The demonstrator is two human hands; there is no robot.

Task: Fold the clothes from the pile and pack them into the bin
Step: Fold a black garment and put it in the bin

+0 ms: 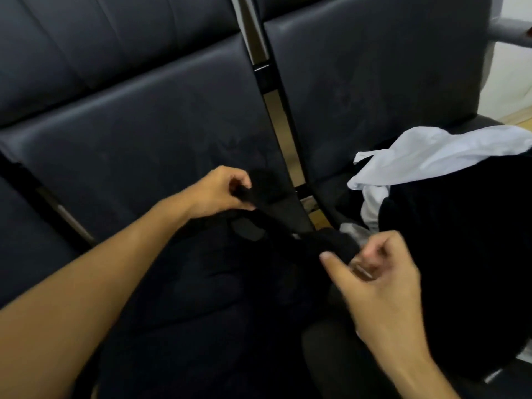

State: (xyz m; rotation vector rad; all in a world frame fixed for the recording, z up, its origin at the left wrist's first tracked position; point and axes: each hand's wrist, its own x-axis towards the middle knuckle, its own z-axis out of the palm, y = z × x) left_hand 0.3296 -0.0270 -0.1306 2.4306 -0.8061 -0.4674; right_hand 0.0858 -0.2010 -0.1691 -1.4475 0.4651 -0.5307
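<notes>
cloth first: the black garment (pixel 276 214) looks soft, light and limp, so i judge it will sag and twist unless i take it by an edge or corner at both ends. my left hand (pixel 221 191) pinches one end of it above the dark seat (pixel 129 139). my right hand (pixel 377 272) is curled at the other end, though i cannot tell if it truly grips. the pile (pixel 431 197) lies just right of that hand.
</notes>
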